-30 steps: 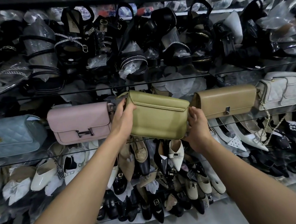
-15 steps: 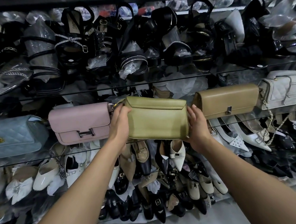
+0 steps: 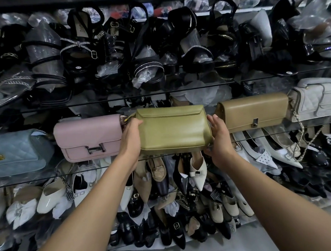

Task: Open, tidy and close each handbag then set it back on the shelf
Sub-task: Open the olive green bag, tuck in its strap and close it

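Olive bag [image 3: 173, 130] leveled out, now on shelf [image 3: 27, 181] front edge btwn pink bag [image 3: 89, 138] & tan bag [image 3: 254, 112]. My left grip [image 3: 131, 139] wraps its end, right grip [image 3: 219, 139] flat-fingered. Put-back step imo; next: release gently.

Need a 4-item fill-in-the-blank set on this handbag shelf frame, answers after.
1. The green handbag stands between the tan handbag and the ___ one.
2. The bag left of the green one has a clasp shaped like the letter ___.
3. The left hand and right hand both touch the ___ handbag.
4. The quilted white handbag trails a ___ strap.
Answers: pink; H; green; chain.
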